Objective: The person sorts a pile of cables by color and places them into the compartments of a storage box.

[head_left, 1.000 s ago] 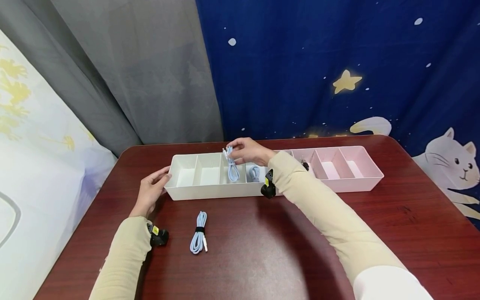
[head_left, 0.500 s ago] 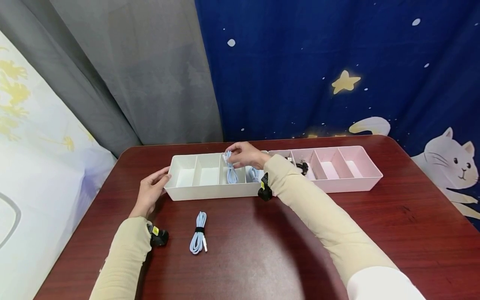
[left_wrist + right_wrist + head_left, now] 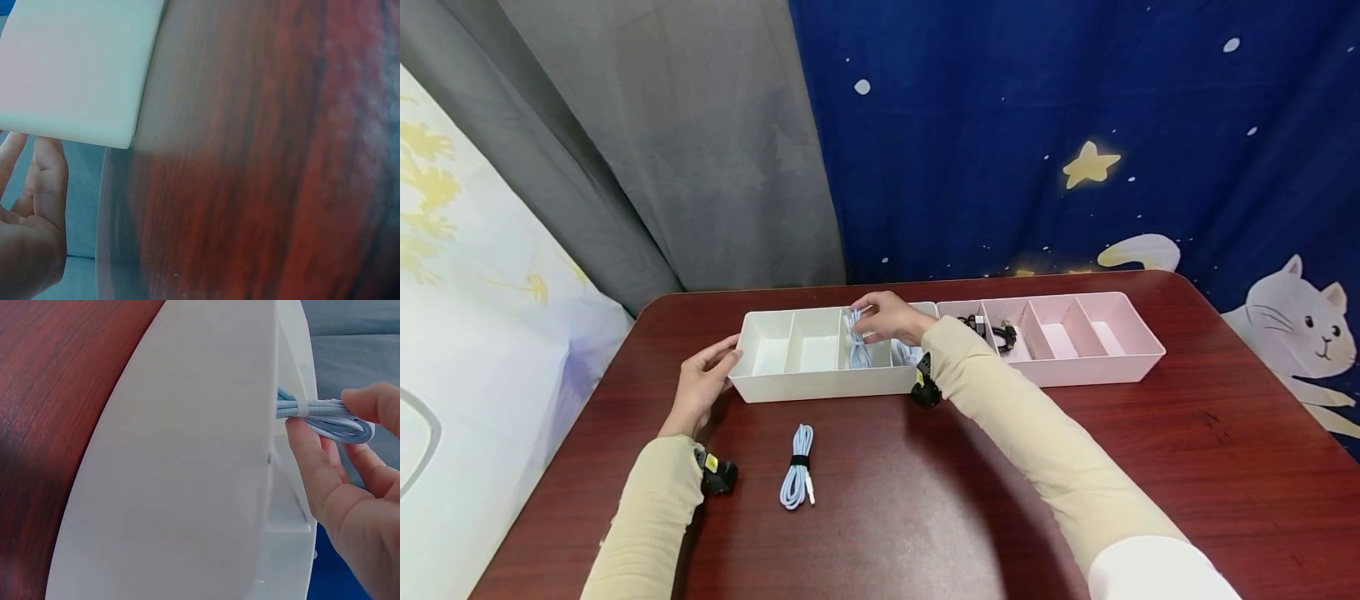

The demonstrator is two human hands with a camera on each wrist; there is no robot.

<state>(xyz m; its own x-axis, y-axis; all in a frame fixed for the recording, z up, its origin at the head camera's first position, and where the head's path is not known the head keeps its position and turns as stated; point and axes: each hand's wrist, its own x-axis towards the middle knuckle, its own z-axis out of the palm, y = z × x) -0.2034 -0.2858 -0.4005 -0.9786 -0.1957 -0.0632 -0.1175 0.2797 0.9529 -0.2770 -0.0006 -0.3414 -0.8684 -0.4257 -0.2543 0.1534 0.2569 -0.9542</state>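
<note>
My right hand pinches a bundled light blue cable by its upper part. The cable hangs upright, its lower end inside the third compartment from the left of a white divided tray. In the right wrist view, the thumb and fingers hold the cable's loop near a pale tie, while the tray wall hides the other end. My left hand rests its extended fingers against the tray's left end; its fingers touch that end wall in the left wrist view. Another light blue cable, tied with a black strap, lies on the table.
Right of the held cable, another blue cable lies in the white tray's fourth compartment. A pink divided tray adjoins its right end, with black cables in its left compartments. Both trays stand near the far edge of the brown table.
My right hand has come down slightly, lowering the blue cable deeper into the compartment. Its forearm shifted left, uncovering more of the pink tray's black cables. My left hand has stayed put.
</note>
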